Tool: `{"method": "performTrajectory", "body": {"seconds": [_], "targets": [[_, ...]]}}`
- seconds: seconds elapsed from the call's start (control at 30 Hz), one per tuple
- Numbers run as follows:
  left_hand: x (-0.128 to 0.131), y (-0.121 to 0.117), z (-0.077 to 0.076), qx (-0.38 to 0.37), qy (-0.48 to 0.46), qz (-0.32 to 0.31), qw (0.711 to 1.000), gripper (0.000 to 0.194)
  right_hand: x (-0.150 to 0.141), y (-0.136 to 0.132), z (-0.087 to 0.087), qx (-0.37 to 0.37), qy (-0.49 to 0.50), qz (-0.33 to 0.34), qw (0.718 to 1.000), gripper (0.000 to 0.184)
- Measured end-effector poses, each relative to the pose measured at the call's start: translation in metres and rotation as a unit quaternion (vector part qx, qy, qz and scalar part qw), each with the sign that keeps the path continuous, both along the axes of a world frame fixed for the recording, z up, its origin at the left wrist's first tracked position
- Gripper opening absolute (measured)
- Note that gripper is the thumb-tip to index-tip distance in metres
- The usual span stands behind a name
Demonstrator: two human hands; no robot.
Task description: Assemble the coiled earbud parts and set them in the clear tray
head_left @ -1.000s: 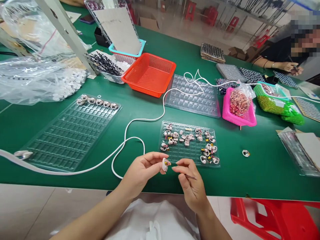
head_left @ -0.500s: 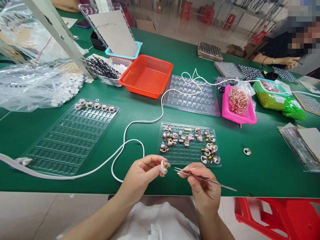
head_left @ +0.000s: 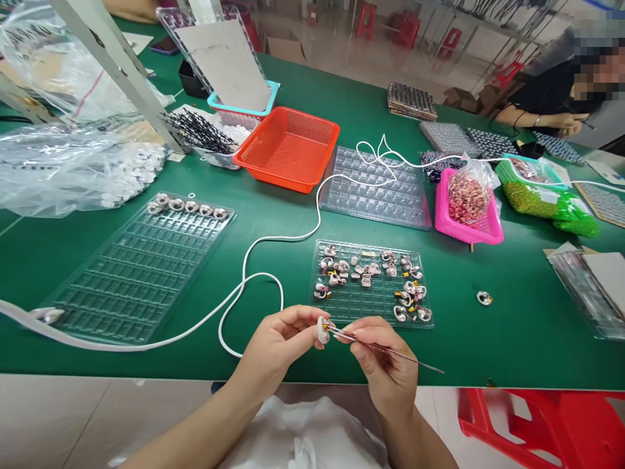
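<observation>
My left hand (head_left: 278, 342) pinches a small white part (head_left: 323, 329) with a yellow spot, just above the table's near edge. My right hand (head_left: 383, 361) grips thin metal tweezers (head_left: 390, 350), whose tips touch the white part. Just beyond my hands lies a small clear tray (head_left: 369, 283) holding several similar small parts scattered in it.
A white cable (head_left: 254, 260) loops across the green table (head_left: 512, 326). A large clear tray (head_left: 141, 267) with a row of parts lies left; an orange basket (head_left: 288, 148), another clear tray (head_left: 375, 185) and a pink basket (head_left: 469, 221) sit behind. One loose part (head_left: 484, 298) lies at right. Another person sits far right.
My right hand turned the tweezers out from the palm, then brought their tips left onto the white part. My left hand stayed nearly still.
</observation>
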State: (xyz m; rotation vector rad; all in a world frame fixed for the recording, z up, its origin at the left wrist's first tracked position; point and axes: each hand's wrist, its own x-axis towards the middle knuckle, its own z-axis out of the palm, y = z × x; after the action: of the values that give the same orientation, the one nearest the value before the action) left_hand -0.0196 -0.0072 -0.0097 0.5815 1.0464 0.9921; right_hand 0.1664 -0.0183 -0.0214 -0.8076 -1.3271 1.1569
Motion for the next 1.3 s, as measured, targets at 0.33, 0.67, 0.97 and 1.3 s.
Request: {"method": "performTrajectory", "body": {"seconds": [0.33, 0.67, 0.97, 1.3], "targets": [[-0.005, 0.001, 0.002, -0.016, -0.016, -0.037, 0.999, 0.015, 0.004, 0.014, 0.011, -0.048, 0.048, 0.076, 0.995, 0.031], [-0.006, 0.002, 0.004, -0.025, -0.004, -0.053, 0.998, 0.011, 0.022, 0.029, 0.037, 0.158, -0.199, 0.143, 0.956, 0.029], [-0.001, 0.002, 0.000, -0.013, 0.052, -0.015, 0.998, 0.009, 0.011, 0.029, 0.055, 0.369, -0.420, 0.182, 0.809, 0.015], [0.004, 0.011, 0.012, -0.121, -0.107, -0.017, 0.987, 0.018, 0.020, 0.010, 0.014, 0.049, -0.073, 0.041, 0.995, 0.028]]}}
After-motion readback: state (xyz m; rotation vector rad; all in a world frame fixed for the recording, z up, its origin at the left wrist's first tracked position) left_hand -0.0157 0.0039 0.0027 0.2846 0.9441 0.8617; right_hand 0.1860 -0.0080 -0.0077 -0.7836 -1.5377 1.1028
